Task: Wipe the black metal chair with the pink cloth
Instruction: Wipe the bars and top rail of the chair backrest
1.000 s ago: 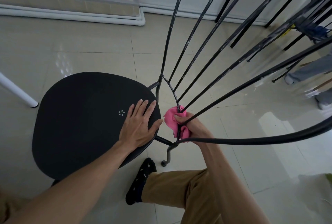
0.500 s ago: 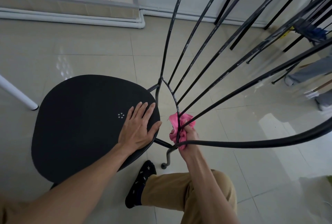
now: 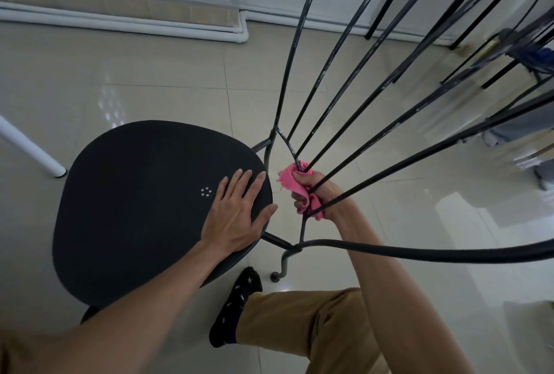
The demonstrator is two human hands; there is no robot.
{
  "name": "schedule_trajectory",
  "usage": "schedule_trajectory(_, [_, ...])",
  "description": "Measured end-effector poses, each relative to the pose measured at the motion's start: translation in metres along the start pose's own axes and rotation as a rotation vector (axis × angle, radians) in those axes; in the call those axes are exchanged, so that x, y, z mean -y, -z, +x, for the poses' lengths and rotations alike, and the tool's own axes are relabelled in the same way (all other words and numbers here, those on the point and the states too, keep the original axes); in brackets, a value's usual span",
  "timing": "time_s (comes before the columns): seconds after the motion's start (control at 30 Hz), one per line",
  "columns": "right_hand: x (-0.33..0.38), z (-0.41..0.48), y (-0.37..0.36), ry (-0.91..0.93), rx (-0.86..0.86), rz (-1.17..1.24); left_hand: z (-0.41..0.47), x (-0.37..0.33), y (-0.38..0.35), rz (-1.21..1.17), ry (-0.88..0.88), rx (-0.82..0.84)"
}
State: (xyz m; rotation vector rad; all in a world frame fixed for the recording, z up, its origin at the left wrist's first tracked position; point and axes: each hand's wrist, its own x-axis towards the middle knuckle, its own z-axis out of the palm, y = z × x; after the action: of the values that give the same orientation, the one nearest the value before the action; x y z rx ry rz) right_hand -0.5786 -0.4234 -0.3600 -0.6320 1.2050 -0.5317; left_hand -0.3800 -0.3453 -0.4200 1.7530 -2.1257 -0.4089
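bracing the black metal chair (image 3: 156, 212) with the left hand (image 3: 236, 218), which lies flat and spread, palm down, on the right rim of the round seat at centre frame, the person works the pink cloth (image 3: 295, 186) with the right hand (image 3: 317, 194). that hand is closed in a fist around the bunched cloth, just right of the seat edge, where the thin back rods (image 3: 353, 122) converge toward the lower frame bar (image 3: 389, 250). the cloth looks wrapped about one or two rods near their junction; exactly how many it encloses cannot be told.

to do this stroke well, i judge the fist should keep the cloth fully encircling a rod and slide along its length, not dab at it, since the rods show pale specks and scuffs higher up toward the upper right of the frame. the tight spot where the rods meet likely needs a twist of the wrist so fabric reaches between them. the flat hand on the seat should keep steady downward weight so the chair does not skid on the glossy tiled floor (image 3: 150, 68). the person's socked foot (image 3: 236, 307) stands near the curled chair leg at lower centre.
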Motion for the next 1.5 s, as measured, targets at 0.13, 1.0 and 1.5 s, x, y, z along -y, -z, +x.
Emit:
schedule_trajectory(0.13, [-0.021,0.005,-0.01,0.073,-0.03,0.324,0.0,0.002,0.001,-0.024,0.007,-0.003])
schedule_trajectory(1.0, [-0.029,0.006,-0.01,-0.079,-0.187,0.347,-0.002,-0.005,0.005,0.029,0.005,0.033])
schedule_trajectory(1.5, [0.041,0.055,0.012,0.029,0.092,-0.401,0.06,0.023,0.005,0.112,-0.046,0.002])
